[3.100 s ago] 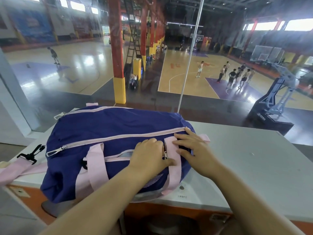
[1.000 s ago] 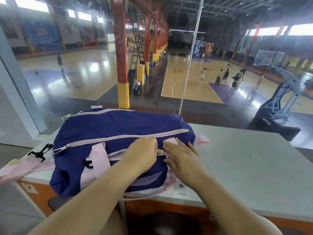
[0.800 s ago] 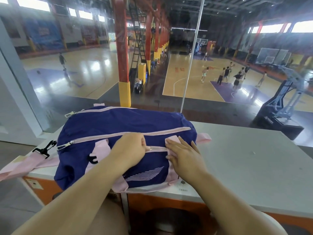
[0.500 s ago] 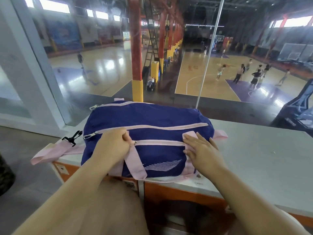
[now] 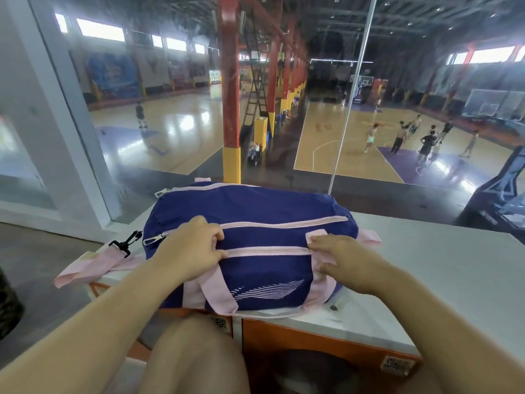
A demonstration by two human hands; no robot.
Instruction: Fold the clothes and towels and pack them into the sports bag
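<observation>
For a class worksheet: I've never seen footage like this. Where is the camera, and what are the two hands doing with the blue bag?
No machine here: a person wears a camera on the head, so the picture looks down at their own arms. A blue sports bag with pink trim lies on a white table by a window over a basketball hall. The left hand pinches the left end of the lower zip; the pull is hidden under it. The right hand rests flat on a pink handle strap. Both zips look closed. No loose clothes or towels show.
</observation>
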